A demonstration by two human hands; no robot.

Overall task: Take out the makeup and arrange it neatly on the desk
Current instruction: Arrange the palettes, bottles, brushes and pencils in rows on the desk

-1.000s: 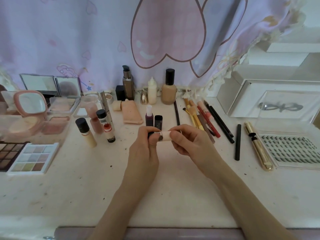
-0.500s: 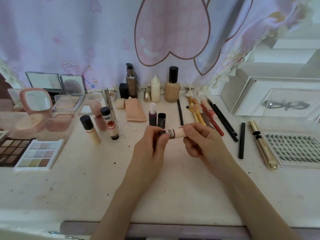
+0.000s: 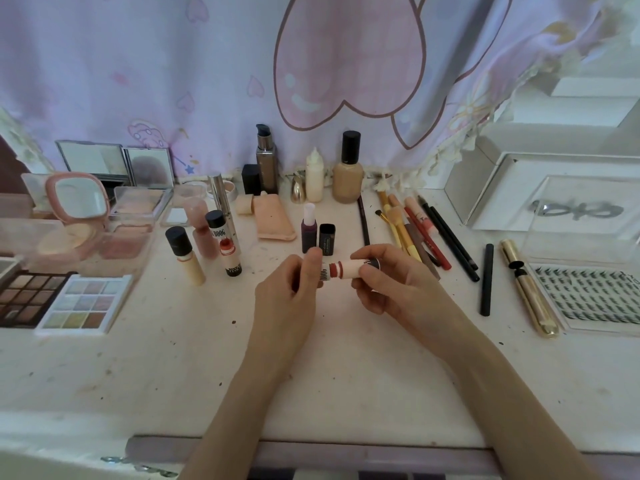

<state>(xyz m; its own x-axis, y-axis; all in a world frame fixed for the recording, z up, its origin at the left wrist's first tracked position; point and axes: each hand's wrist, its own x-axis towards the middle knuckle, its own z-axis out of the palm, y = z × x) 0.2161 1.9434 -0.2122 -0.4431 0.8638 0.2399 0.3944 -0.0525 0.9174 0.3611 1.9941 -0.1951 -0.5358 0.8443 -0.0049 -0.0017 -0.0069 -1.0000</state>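
Over the middle of the white desk (image 3: 311, 375) I hold a small cream makeup tube (image 3: 346, 269) with a red band, lying sideways. My left hand (image 3: 291, 292) pinches its striped left end. My right hand (image 3: 391, 285) grips its dark right end. A matching tube (image 3: 227, 244) stands upright to the left. Just behind my hands stand a purple bottle (image 3: 309, 232) and a small black case (image 3: 327, 239).
Eyeshadow palettes (image 3: 83, 303), compacts and a pink mirror (image 3: 78, 199) fill the left side. Foundation bottles (image 3: 348, 171) line the back by the curtain. Brushes and pencils (image 3: 422, 233) lie right of centre, then a gold mascara (image 3: 530, 292), a lash tray (image 3: 588, 292) and a white box (image 3: 485, 188).
The tube has turned in my fingers, so its red band and striped end now show between my hands. Both hands stay over the same spot of the desk.
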